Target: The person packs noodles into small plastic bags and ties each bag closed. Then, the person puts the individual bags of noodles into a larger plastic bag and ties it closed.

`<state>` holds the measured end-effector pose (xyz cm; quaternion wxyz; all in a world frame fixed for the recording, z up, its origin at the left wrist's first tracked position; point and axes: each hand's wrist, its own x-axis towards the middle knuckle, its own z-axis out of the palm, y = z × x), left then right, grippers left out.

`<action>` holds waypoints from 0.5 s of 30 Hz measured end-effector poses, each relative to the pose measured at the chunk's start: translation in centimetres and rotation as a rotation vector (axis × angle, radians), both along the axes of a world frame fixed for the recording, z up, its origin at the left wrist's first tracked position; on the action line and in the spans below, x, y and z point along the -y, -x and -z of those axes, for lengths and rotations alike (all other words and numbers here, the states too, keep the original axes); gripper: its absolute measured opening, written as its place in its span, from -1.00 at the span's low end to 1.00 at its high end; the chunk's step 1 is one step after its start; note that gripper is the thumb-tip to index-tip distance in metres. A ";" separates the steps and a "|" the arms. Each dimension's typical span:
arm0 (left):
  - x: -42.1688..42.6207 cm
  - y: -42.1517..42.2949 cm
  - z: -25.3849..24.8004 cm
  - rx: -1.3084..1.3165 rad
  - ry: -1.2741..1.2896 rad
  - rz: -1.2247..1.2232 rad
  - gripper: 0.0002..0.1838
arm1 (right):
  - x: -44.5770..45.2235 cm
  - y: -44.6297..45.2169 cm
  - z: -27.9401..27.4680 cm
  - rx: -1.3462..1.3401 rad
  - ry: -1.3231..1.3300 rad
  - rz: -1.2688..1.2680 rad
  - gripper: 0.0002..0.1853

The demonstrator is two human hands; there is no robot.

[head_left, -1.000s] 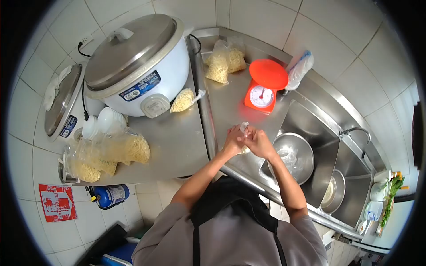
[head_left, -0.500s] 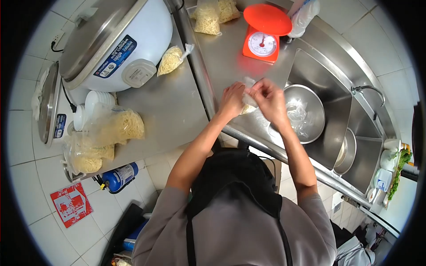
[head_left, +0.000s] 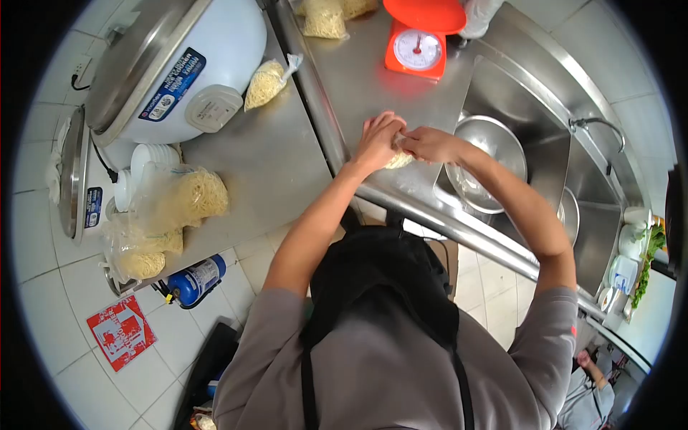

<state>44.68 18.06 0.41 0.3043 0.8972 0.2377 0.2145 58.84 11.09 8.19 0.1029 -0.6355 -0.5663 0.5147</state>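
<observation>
Over the steel counter, my left hand (head_left: 378, 140) is closed around the gathered neck of a clear plastic bag of noodles (head_left: 399, 160). Pressed close beside it, my right hand (head_left: 428, 145) pinches the twisted top of the same bag. Pale noodles show below my fingers; the rest of the bag is hidden by my hands. A tied bag of noodles (head_left: 266, 84) lies on the left counter by the rice cooker. Beyond my hands stands an orange dial scale (head_left: 416, 51).
A large rice cooker (head_left: 215, 57) and several noodle bags (head_left: 201, 195) occupy the left counter (head_left: 276, 161). To my right, a metal bowl (head_left: 512, 154) sits at the double sink (head_left: 541, 186) with its curved faucet (head_left: 609, 125). Another person (head_left: 591, 394) is at the lower right.
My right hand has turned inward and its elbow has swung out to the right. Both hands stay at the bag's neck. The view has shifted slightly, and another person shows more at lower right.
</observation>
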 end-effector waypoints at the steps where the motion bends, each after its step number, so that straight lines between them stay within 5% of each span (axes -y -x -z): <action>1: -0.5 0.0 -0.4 0.033 0.046 0.027 -0.75 | -0.1 -0.3 -1.2 -0.246 0.176 0.257 -0.72; 5: -1.4 0.9 -4.7 0.027 0.055 0.135 -0.72 | 0.1 -3.2 -0.4 -0.681 0.277 0.629 -0.69; 9: -1.5 0.9 -12.4 0.001 -0.167 0.097 -0.82 | 1.6 -2.6 -4.1 -0.993 0.063 0.672 -0.68; 12: 0.3 0.6 -17.0 0.273 -0.246 0.047 -0.84 | 5.4 0.2 -8.1 -1.322 -0.241 0.626 -0.70; 15: 4.5 2.9 -23.4 0.580 -0.176 0.150 -0.80 | 8.2 3.6 -5.0 -1.717 -0.311 0.133 -0.81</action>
